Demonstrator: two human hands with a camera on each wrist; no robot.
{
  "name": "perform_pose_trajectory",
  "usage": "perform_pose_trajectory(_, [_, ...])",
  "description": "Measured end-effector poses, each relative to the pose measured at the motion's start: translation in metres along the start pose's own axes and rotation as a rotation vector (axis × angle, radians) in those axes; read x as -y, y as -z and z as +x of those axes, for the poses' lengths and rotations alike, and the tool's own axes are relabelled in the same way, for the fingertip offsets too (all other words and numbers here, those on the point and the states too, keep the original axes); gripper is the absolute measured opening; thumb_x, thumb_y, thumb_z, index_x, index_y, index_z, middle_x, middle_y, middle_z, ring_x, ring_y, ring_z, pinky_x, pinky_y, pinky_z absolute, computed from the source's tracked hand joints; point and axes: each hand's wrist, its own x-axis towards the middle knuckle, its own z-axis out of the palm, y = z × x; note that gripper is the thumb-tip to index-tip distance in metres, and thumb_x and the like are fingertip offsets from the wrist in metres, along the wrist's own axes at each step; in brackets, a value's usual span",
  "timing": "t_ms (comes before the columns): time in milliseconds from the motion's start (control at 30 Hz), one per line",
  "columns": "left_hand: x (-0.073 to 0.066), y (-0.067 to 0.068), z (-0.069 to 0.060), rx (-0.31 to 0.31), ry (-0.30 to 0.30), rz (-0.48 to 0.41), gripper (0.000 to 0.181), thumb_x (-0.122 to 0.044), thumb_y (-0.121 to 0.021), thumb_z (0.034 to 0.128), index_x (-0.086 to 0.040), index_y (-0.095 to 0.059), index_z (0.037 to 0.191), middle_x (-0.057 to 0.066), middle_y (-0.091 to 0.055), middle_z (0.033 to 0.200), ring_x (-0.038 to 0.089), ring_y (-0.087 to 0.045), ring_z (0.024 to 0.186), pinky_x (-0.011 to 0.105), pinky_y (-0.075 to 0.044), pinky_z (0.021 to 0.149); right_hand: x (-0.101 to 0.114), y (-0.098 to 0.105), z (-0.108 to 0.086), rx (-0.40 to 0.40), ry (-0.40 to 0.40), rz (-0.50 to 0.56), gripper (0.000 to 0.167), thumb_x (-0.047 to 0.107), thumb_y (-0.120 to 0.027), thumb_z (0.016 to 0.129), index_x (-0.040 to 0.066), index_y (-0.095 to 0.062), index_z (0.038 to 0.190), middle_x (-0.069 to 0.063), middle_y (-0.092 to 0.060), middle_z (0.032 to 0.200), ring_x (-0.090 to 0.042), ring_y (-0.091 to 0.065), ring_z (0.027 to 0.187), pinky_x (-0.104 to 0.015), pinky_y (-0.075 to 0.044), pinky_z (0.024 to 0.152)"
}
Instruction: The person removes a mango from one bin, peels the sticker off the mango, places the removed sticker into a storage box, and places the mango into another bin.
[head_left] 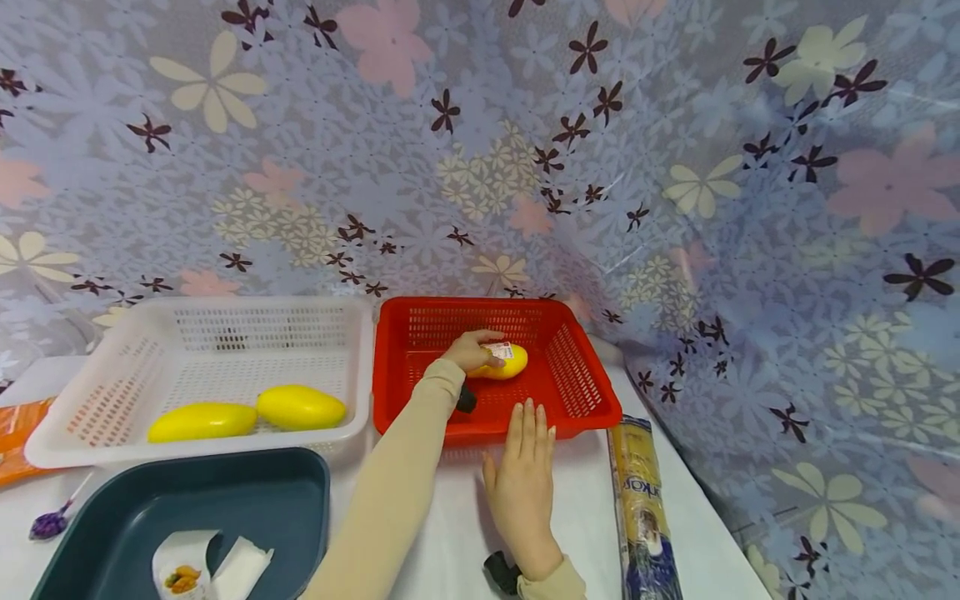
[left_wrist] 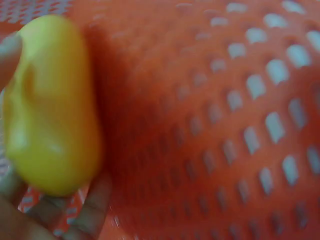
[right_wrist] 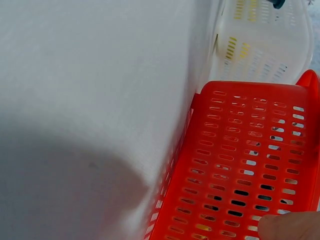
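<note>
In the head view my left hand (head_left: 468,352) reaches into the red basket (head_left: 592,350) and holds a yellow mango (head_left: 512,363) with a white label on it. The left wrist view shows the thumb on one side of the mango (left_wrist: 57,110) and fingers (left_wrist: 95,205) around its lower end. My right hand (head_left: 523,492) lies with fingers straight at the front rim of the same basket, holding nothing. Only a fingertip (right_wrist: 287,226) of it shows in the right wrist view, against the basket's perforated side (right_wrist: 240,150).
A white basket (head_left: 360,367) stands left of the red one, with two yellow mangoes (head_left: 300,407) inside. In front is a dark tray (head_left: 315,500) with curled white paper (head_left: 243,567). A long printed packet (head_left: 645,517) lies right; an orange packet (head_left: 22,437) lies far left.
</note>
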Motion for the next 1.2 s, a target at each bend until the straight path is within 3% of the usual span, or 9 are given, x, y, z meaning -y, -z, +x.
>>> perform_pose_trajectory(133, [0.006,-0.004,0.008,0.016,0.002,0.149,0.065,-0.009,-0.077,0.0779,-0.023,-0.056,0.138,0.01,-0.054,0.141,0.03,-0.052,0.124,0.042,-0.043,0.105,0.002,-0.001,-0.001,-0.001,-0.004,0.002,0.089,0.021,-0.083,0.074,-0.011,-0.035,0.142,-0.029,-0.038,0.148,-0.044,-0.033,0.139,-0.061,-0.032,0.108])
perform_pose_trajectory(200, [0.007,-0.003,0.008,0.02,0.004,0.178,0.065,-0.009,-0.077,0.0776,-0.023,-0.056,0.138,0.01,-0.055,0.14,0.03,-0.053,0.122,0.042,-0.043,0.104,0.002,-0.001,-0.001,0.004,-0.007,0.005,0.09,0.022,-0.083,0.074,-0.011,-0.035,0.142,-0.029,-0.037,0.149,-0.044,-0.032,0.139,-0.061,-0.032,0.109])
perform_pose_trajectory(433, [-0.005,0.008,-0.012,0.015,0.015,0.218,0.061,-0.012,-0.075,0.0802,-0.021,-0.056,0.138,0.01,-0.056,0.139,0.028,-0.054,0.12,0.039,-0.043,0.103,0.001,-0.001,0.002,-0.02,0.012,0.012,0.09,0.02,-0.084,0.073,-0.011,-0.035,0.142,-0.029,-0.038,0.148,-0.045,-0.033,0.139,-0.062,-0.032,0.109])
perform_pose_trajectory(633, [-0.012,0.015,-0.031,-0.031,0.008,0.178,0.061,-0.012,-0.074,0.0793,-0.018,-0.056,0.138,0.013,-0.056,0.138,0.03,-0.054,0.12,0.04,-0.044,0.103,0.0,-0.002,0.001,-0.024,0.018,0.005,0.09,0.02,-0.084,0.072,-0.012,-0.035,0.141,-0.03,-0.039,0.147,-0.045,-0.033,0.138,-0.061,-0.032,0.109])
perform_pose_trajectory(833, [-0.011,0.027,-0.038,-0.083,0.017,0.08,0.062,-0.013,-0.074,0.082,-0.022,-0.053,0.14,0.015,-0.055,0.136,0.028,-0.055,0.107,0.038,-0.054,0.083,0.002,-0.003,-0.001,-0.001,0.012,0.004,0.091,0.02,-0.084,0.073,-0.012,-0.034,0.142,-0.03,-0.038,0.148,-0.046,-0.033,0.139,-0.062,-0.032,0.108])
perform_pose_trajectory(933, [-0.015,0.034,-0.043,-0.086,-0.012,0.006,0.062,-0.013,-0.074,0.0836,-0.024,-0.052,0.141,0.015,-0.054,0.135,0.028,-0.056,0.105,0.037,-0.058,0.074,0.001,-0.003,-0.001,0.001,0.013,0.01,0.09,0.018,-0.084,0.073,-0.013,-0.034,0.142,-0.03,-0.038,0.147,-0.046,-0.033,0.138,-0.062,-0.032,0.109])
perform_pose_trajectory(1067, [-0.021,0.04,-0.053,-0.073,-0.078,-0.06,0.063,-0.014,-0.074,0.0838,-0.023,-0.051,0.142,0.014,-0.054,0.136,0.028,-0.056,0.109,0.036,-0.058,0.074,-0.002,-0.002,0.001,-0.022,0.027,0.02,0.087,0.019,-0.083,0.074,-0.014,-0.036,0.14,-0.031,-0.041,0.145,-0.047,-0.035,0.136,-0.063,-0.032,0.108])
perform_pose_trajectory(1200, [-0.021,0.045,-0.067,-0.064,-0.133,-0.019,0.062,-0.014,-0.075,0.0827,-0.023,-0.052,0.14,0.012,-0.055,0.136,0.026,-0.055,0.109,0.033,-0.056,0.079,-0.001,-0.002,0.001,-0.035,0.032,0.052,0.084,0.022,-0.081,0.076,-0.014,-0.038,0.139,-0.032,-0.043,0.143,-0.047,-0.036,0.135,-0.063,-0.031,0.108])
